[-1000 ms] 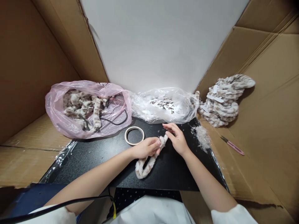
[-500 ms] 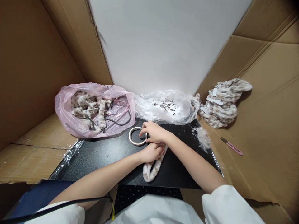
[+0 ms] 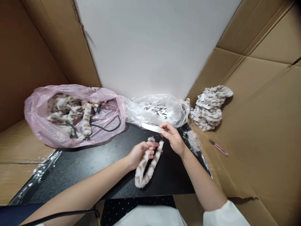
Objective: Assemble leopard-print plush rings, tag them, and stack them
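A white and brown fluffy band (image 3: pixel 140 172) hangs in a loop from my left hand (image 3: pixel 141 153), whose fingers are closed round its upper part. Above and to the right, my right hand (image 3: pixel 173 138) pinches the tape roll (image 3: pixel 152 128) between thumb and fingers. The roll is seen nearly edge-on, as a pale strip pointing left. Both hands are over the black table (image 3: pixel 94 166), a short way apart.
A pink plastic bag (image 3: pixel 37 125) with fluffy bands and dark cords lies at the left. Behind the hands is a clear bag (image 3: pixel 134 110) of small labels. Tagged bands (image 3: pixel 211 103), white fluff (image 3: pixel 193 141) and pink snips (image 3: pixel 218 147) are at the right.
My right hand has lifted the tape roll off the table and tilted it on edge. The hands have moved apart, and my left hand has raised the band. The view has shifted right.
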Tool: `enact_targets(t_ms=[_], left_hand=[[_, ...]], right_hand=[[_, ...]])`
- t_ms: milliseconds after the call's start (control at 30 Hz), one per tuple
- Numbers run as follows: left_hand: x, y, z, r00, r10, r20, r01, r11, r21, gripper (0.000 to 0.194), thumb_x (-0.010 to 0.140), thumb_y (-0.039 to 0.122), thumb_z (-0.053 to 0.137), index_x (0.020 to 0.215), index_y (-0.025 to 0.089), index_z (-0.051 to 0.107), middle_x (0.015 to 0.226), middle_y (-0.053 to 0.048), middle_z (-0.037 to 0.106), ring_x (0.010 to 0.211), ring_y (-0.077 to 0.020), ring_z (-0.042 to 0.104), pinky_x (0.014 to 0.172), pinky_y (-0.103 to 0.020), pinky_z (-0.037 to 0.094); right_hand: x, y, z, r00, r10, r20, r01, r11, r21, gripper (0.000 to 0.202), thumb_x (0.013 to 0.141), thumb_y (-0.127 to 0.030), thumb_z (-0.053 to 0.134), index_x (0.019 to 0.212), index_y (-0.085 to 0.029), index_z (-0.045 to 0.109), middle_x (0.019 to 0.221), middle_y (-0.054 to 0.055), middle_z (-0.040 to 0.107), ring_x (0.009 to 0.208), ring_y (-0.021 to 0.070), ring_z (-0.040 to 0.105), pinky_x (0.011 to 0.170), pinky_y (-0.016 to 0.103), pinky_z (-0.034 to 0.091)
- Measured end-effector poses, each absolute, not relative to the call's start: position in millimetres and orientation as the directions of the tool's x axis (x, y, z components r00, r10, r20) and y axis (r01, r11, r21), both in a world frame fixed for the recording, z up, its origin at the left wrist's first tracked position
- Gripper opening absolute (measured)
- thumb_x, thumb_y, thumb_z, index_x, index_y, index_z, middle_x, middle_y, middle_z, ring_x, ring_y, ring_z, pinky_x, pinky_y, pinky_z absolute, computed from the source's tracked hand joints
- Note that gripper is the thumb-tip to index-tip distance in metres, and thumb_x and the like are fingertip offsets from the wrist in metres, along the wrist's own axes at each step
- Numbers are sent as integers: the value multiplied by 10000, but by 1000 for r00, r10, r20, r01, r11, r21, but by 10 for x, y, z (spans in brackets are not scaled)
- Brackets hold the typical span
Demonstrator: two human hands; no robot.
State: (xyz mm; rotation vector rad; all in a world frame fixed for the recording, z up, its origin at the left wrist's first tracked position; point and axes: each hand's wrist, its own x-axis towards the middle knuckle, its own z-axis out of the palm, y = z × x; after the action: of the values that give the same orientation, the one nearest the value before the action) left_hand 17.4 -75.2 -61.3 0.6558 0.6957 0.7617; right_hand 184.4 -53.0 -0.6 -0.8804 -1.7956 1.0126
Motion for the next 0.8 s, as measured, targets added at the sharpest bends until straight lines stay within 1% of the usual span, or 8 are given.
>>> enact_targets(t_ms=[67, 133, 200, 300, 400, 467, 633, 800], left_hand=[[114, -709, -552, 466, 835, -294, -450, 509, 733, 339, 723, 349, 496, 912, 115, 653, 713, -24, 501, 594, -129, 457, 602, -263, 416], [45, -687, -506, 285, 946, -154, -379, 258, 888, 390, 809, 433, 468, 990, 145, 658, 847, -58, 588, 776, -187, 539, 746, -301, 450], [-18, -691, -491, 186, 979, 86, -115, -65, 991, 409, 848, 467, 479, 1076, 176, 653, 1043, -74, 627, 1002, -240, 534, 916, -338, 409], [-76, -720, -525, 350, 896, 274, 252, -371, 894, 378, 872, 468, 497, 1080, 196, 657, 1088, -73, 634, 1041, -256, 523, 953, -365, 384], [-80, -751, -583, 523, 819, 237, 347, -458, 818, 396, 932, 466, 393, 865, 179, 658, 814, -41, 630, 792, -194, 554, 766, -313, 444], [-67, -770, -609, 523, 823, 220, 372, -453, 810, 452, 956, 468, 332, 773, 173, 622, 695, -21, 583, 687, -165, 525, 681, -287, 442], [-54, -796, -633, 425, 853, 302, 454, -490, 744, 468, 959, 478, 321, 694, 174, 558, 600, 0, 506, 609, -147, 473, 609, -276, 421], [-85, -760, -667, 454, 784, 423, 520, -619, 589, 422, 970, 392, 344, 692, 170, 572, 625, -18, 532, 647, -161, 503, 684, -295, 449]], right_hand=[[2010, -595, -36, -345, 860, 375, 189, 456, -870, 166, 871, -354, 477, 883, -206, 550, 756, 1, 507, 686, 155, 481, 667, 279, 412], [2098, -633, -83, -384, 832, 401, 210, 501, -839, 157, 849, -338, 505, 847, -197, 572, 758, 6, 523, 694, 160, 482, 682, 294, 401], [2108, -658, -143, -435, 807, 400, 210, 522, -827, 131, 832, -303, 525, 835, -191, 593, 759, 8, 534, 691, 157, 484, 678, 296, 396], [2040, -688, -242, -482, 792, 376, 208, 520, -829, 94, 812, -257, 544, 844, -196, 607, 760, 7, 540, 686, 152, 491, 666, 290, 400], [1967, -705, -347, -406, 823, 396, 198, 502, -842, 155, 790, -251, 582, 940, -213, 585, 868, 22, 556, 803, 174, 533, 732, 302, 430], [1939, -704, -411, -285, 857, 430, 171, 486, -857, 256, 769, -287, 633, 1004, -225, 553, 1011, 45, 541, 948, 200, 542, 809, 321, 448], [1921, -721, -439, -96, 851, 516, 277, 521, -807, 301, 723, -328, 738, 944, -225, 562, 987, 43, 537, 959, 204, 542, 847, 338, 452], [1928, -772, -335, -100, 818, 566, 402, 554, -729, 211, 732, -286, 754, 884, -214, 627, 917, 42, 569, 901, 205, 553, 829, 347, 449]])
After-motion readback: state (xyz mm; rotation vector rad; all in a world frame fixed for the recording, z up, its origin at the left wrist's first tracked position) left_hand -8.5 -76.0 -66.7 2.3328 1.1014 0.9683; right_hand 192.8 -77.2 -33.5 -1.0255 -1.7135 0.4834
